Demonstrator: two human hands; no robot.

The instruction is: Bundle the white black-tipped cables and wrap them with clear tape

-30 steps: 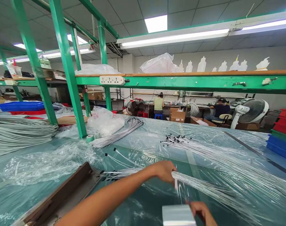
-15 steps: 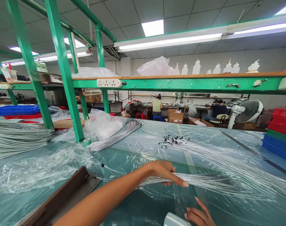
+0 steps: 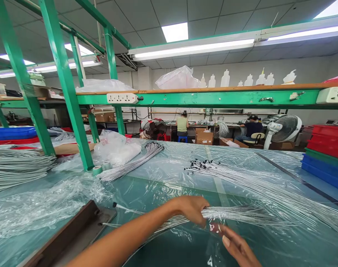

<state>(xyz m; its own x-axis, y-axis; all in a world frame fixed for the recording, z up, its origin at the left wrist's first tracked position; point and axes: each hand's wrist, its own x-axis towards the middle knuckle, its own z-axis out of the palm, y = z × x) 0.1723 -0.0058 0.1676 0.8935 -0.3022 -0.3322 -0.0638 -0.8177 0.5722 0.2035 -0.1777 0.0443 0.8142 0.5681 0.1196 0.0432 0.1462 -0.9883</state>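
Note:
My left hand (image 3: 192, 209) is closed around a bundle of thin white cables (image 3: 235, 213), which lies across the table just in front of me. Right below it, my right hand (image 3: 238, 244) has its fingers against a strip of clear film (image 3: 215, 227) at the bundle's underside, the thumb bent toward them. The film is see-through, so its edges are hard to make out. Past my left forearm, a cable end with a black connector (image 3: 115, 204) sticks out to the left, near a brown metal angle piece (image 3: 82, 226).
More cables with black ends (image 3: 241, 181) lie to the right, and another bundle (image 3: 132, 161) lies behind. Crumpled clear plastic (image 3: 52, 200) and a green post (image 3: 71, 96) are at left. Stacked red and blue trays (image 3: 324, 167) stand at right. Two people sit at far benches.
My right hand has moved up to the cable bundle beside my left hand. The clear roll at the bottom has gone out of sight. My left hand keeps its grip; the view has shifted slightly.

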